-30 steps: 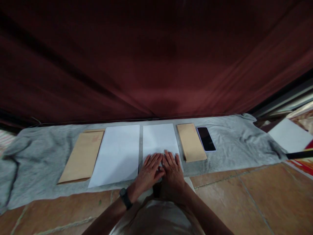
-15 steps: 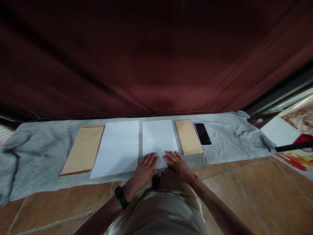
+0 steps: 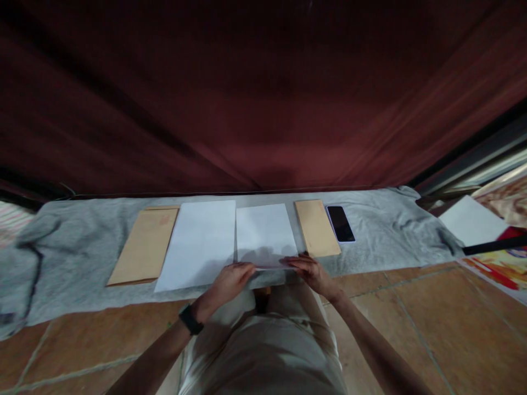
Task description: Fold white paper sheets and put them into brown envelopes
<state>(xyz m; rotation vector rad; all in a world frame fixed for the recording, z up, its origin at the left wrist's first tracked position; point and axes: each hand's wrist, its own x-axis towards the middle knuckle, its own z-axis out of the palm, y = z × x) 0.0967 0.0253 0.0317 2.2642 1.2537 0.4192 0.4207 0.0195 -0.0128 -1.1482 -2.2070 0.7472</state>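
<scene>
While both hands pinch the near edge of the white sheet [image 3: 265, 233], that edge stands slightly lifted off the grey cloth [image 3: 82, 241]: the left hand [image 3: 228, 280] grasps its near-left corner, the right hand [image 3: 309, 270] its near-right corner, fingers closed on the paper rather than pressing it flat. The sheet lies at the middle of the cloth, at 12 o'clock from the person. A larger white sheet [image 3: 200, 244] sits just beside it at 9 o'clock, a narrow brown envelope [image 3: 317, 227] at 3 o'clock, with a phone [image 3: 340, 223] past that and a big brown envelope [image 3: 144, 247] further toward 9 o'clock.

An uneven pull by one hand could skew the sheet or crease it crookedly, and dragging it sideways could nudge the neighbouring sheet or envelope, since they lie so close.

A second ago both palms lay flat, side by side, on the sheet's near half; half a second ago they had spread apart; now they have slid to the corners and raised the edge.
</scene>
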